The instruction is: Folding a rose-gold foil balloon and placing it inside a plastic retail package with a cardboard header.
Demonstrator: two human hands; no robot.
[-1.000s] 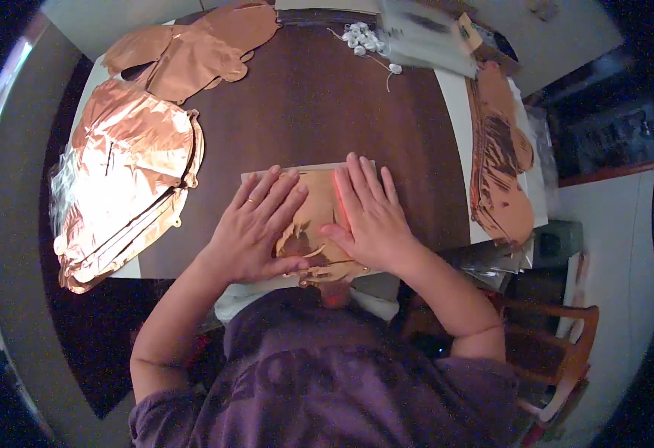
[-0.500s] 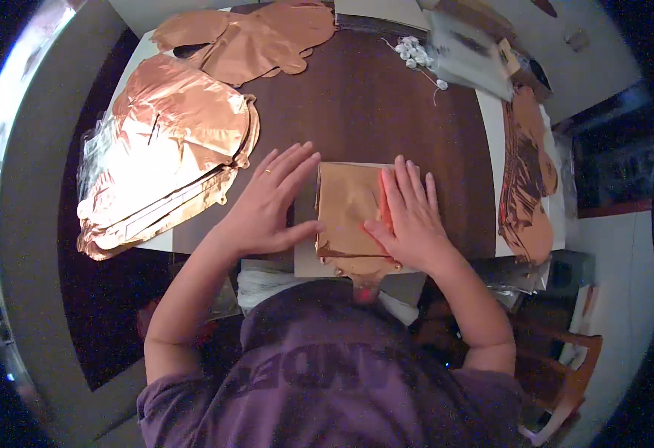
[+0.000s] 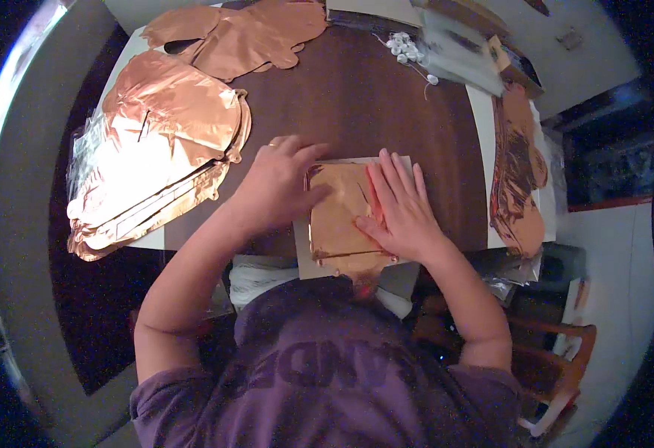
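Observation:
A folded copper-coloured foil balloon [image 3: 339, 216] lies in front of me as a flat, squarish packet. It rests on a pale card [image 3: 302, 250] whose edges stick out around it, and a narrower foil end points toward me. My right hand [image 3: 405, 213] lies flat along the packet's right side, fingers stretched away from me and pressed together, a reddish strip showing beside the index finger. Over the far left corner is my left hand [image 3: 286, 183], palm down, with its fingers slightly bent and the thumb apart from them. Nothing is pinched between them that I can see.
Large flat foil balloons [image 3: 170, 112] pile up on the left, with more foil [image 3: 259, 37] at the far left. White tags on strings [image 3: 404, 48] lie near clear plastic bags [image 3: 457, 56]. Foil [image 3: 517, 172] lines the right edge of the dark brown table [image 3: 357, 89].
My left hand has moved onto the packet's far left corner, its fingers bending inward. The right hand stays flat on the foil. The whole view has shifted slightly.

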